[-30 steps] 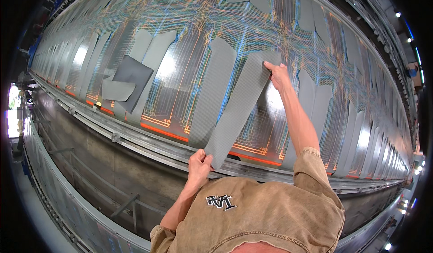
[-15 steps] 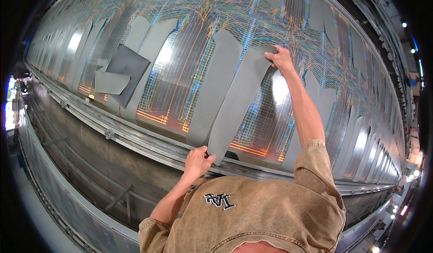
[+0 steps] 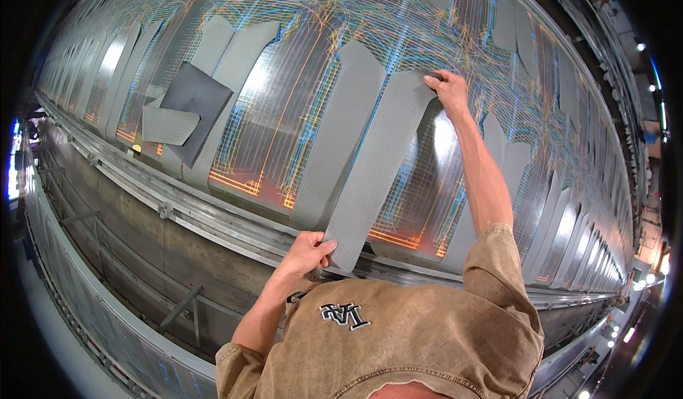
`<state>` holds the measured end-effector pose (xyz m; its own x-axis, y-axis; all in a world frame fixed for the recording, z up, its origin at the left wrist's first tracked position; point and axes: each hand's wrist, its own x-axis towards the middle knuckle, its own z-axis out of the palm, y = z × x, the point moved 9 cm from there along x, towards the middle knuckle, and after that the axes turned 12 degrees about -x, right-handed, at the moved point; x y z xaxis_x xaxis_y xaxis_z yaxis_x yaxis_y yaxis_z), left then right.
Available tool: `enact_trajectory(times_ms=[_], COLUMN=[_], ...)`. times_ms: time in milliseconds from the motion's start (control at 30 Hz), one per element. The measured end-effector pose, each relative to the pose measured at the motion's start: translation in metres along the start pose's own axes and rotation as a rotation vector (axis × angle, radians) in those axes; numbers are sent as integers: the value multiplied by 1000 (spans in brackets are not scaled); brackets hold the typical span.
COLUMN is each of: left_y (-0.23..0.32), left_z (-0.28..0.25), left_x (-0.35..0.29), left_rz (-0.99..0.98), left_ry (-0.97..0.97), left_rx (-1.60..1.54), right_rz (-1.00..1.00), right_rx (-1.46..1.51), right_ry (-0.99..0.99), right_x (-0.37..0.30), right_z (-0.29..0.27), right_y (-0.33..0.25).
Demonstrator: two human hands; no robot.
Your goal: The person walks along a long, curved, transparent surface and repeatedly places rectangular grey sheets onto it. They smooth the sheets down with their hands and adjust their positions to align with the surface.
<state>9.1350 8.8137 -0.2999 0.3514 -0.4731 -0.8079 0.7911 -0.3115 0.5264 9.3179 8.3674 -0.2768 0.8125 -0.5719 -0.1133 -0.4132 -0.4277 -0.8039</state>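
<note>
The top of my grey strip (image 3: 390,143) has swung closer to the neighbouring strip (image 3: 338,128); it slants across the bench (image 3: 263,143), fingers of my right hand (image 3: 448,94) and left hand (image 3: 304,254) pinched closed on opposite ends

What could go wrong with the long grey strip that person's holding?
The right hand and left hand pinch the long grey textured strip only near its ends, so its middle might sag or crease. Its left edge runs close beside the neighbouring grey textured strip, so they could overlap. Its near end reaches over the silver metal rail, where it might catch.
</note>
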Motion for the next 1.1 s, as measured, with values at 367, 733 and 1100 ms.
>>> enact_trajectory(times_ms=[367, 733, 1100], left_y=[1, 1, 7], left_z=[-5, -8, -5], left_x=[8, 9, 6], left_rz=[69, 96, 85], left_ry=[166, 220, 228], left_rx=[256, 271, 269], right_rz=[35, 62, 74], right_rx=[3, -47, -75], right_ry=[11, 12, 49], right_x=[6, 7, 7], right_z=[7, 9, 7], right_y=[12, 16, 18])
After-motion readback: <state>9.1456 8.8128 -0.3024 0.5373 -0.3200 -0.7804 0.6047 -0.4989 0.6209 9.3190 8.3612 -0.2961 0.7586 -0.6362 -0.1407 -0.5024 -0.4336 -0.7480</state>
